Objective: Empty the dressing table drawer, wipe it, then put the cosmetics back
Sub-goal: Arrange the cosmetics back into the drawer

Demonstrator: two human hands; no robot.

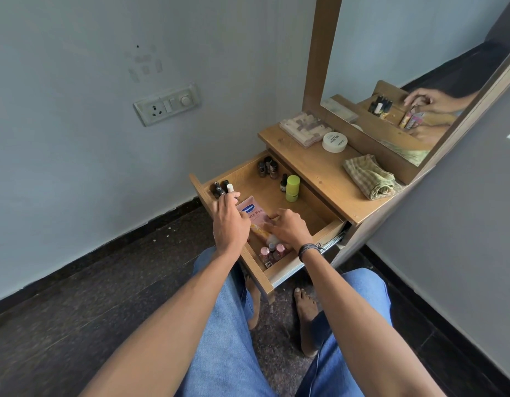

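Note:
The wooden drawer [328,224] of the dressing table stands pulled out. A pink lotion tube [252,214] lies slanted in its near half. My left hand [229,224] holds the tube's upper left edge, thumb on it, fingertips beside a white stick [230,188] and dark lipsticks [219,189] in the left corner. My right hand [288,229] curls over the tube's orange lower end. Pink-capped nail polish bottles [272,252] stand in the near corner. A green bottle [292,188], a small dropper bottle [283,183] and dark bottles [266,167] stand further back.
On the tabletop [319,167] lie a folded checked cloth [369,176], a white round jar [334,141] and a clear box of small items [305,128]. A mirror [405,67] rises behind. A wall socket [166,104] is at the left. My knees and bare feet are under the drawer.

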